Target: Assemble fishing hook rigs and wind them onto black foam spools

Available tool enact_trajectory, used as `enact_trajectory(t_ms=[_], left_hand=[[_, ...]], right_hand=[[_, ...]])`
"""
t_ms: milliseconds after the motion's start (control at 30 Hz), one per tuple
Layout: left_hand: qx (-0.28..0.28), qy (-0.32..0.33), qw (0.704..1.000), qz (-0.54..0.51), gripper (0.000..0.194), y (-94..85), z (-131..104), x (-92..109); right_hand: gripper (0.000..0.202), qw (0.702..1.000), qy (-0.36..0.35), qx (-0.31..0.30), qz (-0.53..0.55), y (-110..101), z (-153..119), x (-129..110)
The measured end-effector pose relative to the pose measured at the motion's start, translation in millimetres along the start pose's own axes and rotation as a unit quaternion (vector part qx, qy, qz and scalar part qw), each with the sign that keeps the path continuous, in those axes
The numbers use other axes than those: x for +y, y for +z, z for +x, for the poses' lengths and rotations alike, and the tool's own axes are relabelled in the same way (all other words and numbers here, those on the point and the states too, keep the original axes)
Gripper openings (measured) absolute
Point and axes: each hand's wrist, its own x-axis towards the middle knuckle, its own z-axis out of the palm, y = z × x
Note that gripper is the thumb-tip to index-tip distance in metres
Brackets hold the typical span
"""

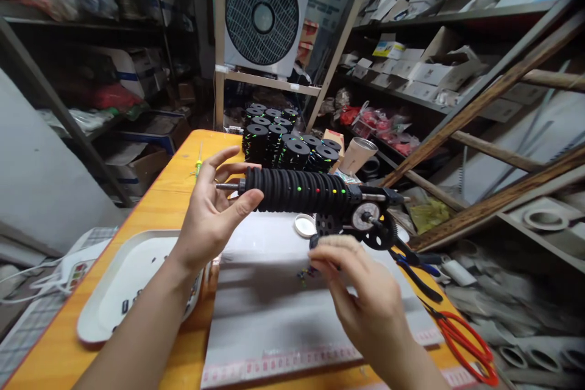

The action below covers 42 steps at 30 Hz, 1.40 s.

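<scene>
A black ribbed roller lies sideways on a spindle above the table, with small green, red and yellow beads in a row along it. Its left end sits in my left hand, thumb in front and fingers behind. At the roller's right is a mechanism with black gears and a pale round dial. Below it, my right hand is pinched by a small dark piece; whether that belongs to the mechanism I cannot tell. Several tiny coloured beads lie on the white board beneath.
A white tray with small dark parts is at left. Black spools stand behind the roller, beside a can. Red-handled scissors and dark pliers lie right. A box fan and loaded shelves surround the table.
</scene>
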Motion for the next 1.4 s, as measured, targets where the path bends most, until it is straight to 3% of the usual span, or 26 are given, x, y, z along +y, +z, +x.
enact_trajectory(t_ms=[167, 267, 567, 767, 967, 1067, 1167, 1200, 1300, 1400], left_hand=[[-0.013, -0.009, 1.0, -0.003, 0.066, 0.6, -1, 2], [-0.029, -0.009, 0.999, -0.014, 0.069, -0.8, -1, 2], [-0.042, -0.011, 0.999, -0.03, 0.071, -2.7, -1, 1], [-0.038, -0.005, 0.999, -0.027, 0.069, -2.4, -1, 1], [-0.035, -0.005, 0.999, -0.025, 0.07, -2.9, -2, 0], [-0.027, -0.004, 0.999, -0.026, 0.069, -1.9, -1, 0], [-0.019, -0.005, 0.999, -0.03, 0.068, -0.7, 0, 0], [-0.019, -0.004, 0.999, -0.031, 0.067, -0.4, 0, 0], [-0.017, -0.004, 0.999, -0.037, 0.066, 0.0, 0, 1], [-0.013, -0.002, 0.999, -0.033, 0.064, -0.4, -1, 1]], right_hand=[[0.024, 0.99, -0.072, 0.116, 0.018, -2, 69, -19], [0.024, 0.987, -0.086, 0.131, 0.025, 8, 89, -18], [0.019, 0.984, -0.108, 0.129, -0.056, 13, 92, -15], [0.02, 0.97, -0.164, 0.133, -0.123, 14, 91, -16], [0.015, 0.967, -0.215, 0.072, -0.12, 11, 92, -12], [0.02, 0.975, -0.202, 0.044, -0.083, 1, 79, -12], [0.019, 0.993, -0.094, 0.002, -0.066, -9, 43, -7], [0.017, 0.996, -0.045, -0.048, -0.059, -10, 27, -4], [0.02, 0.989, 0.029, -0.117, -0.08, -6, -19, 12], [0.018, 0.987, 0.074, -0.113, -0.084, 8, -48, 29]])
